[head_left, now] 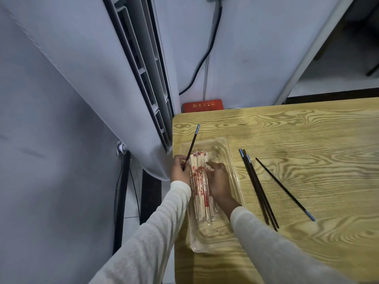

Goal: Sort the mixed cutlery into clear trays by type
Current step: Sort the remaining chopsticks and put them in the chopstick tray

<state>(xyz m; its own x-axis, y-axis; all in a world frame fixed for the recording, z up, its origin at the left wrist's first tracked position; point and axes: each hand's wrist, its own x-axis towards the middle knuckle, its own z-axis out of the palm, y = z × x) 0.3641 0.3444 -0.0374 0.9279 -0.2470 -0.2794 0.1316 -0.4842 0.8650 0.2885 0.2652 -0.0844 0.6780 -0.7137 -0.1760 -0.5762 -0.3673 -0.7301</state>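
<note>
The left hand (180, 171) pinches one slim dark chopstick with a blue-grey tip (192, 141), angled up over the clear plastic tray (232, 160). Inside the tray, the right hand (219, 181) rests relaxed fingers against the bundle of red-printed pale wooden chopsticks (200, 181). Four more dark chopsticks (258, 187) lie on the wood-grain counter (307, 130) just right of the tray.

The tray (209, 238) sits at the left edge of the tabletop (307, 140), running front to back. In it lies a bundle of sticks (200, 187), with the left grip (180, 170) on its left, pinching a single chopstick (192, 142) that points away, and the right grip (218, 181) on its right, inside the tray. Right of the tray three chopsticks (258, 187) lie together; a lone chopstick (285, 189) lies further right, apart. A box (203, 105) sits behind the far left corner.
</note>
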